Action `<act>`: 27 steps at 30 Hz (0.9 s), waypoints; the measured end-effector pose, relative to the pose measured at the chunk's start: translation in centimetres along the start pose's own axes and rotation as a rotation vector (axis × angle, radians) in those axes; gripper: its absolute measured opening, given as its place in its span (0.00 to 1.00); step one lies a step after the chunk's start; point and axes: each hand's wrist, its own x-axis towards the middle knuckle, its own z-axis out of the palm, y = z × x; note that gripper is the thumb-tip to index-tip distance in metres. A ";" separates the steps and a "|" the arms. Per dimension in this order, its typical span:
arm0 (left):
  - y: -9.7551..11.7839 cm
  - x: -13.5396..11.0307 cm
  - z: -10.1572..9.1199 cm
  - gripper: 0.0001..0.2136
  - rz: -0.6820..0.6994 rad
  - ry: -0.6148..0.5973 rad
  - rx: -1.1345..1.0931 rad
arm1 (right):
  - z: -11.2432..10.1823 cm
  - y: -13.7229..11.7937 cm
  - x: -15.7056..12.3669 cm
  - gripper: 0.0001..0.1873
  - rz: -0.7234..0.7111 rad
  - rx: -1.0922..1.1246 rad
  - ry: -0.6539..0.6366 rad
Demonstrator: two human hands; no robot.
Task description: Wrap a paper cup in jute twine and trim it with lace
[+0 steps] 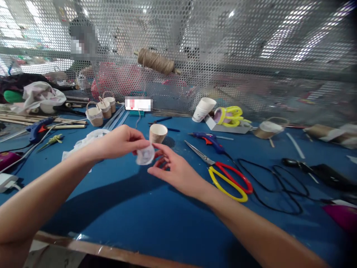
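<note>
Left hand (119, 143) grip pinched on white scrap (145, 155); right hand (174, 169) grip apart, fingertips touching it. Scrap crumpled, translucent, just before paper cup (158, 133).

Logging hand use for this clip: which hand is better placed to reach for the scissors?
Right, probably. The right hand is open, and the scissors lie on the blue table just beside it. The left hand pinches the white piece and is farther away.
</note>
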 end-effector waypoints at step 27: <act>-5.2 -0.6 0.7 0.14 0.047 0.011 0.142 | -4.0 2.4 -2.9 0.11 0.381 0.451 0.003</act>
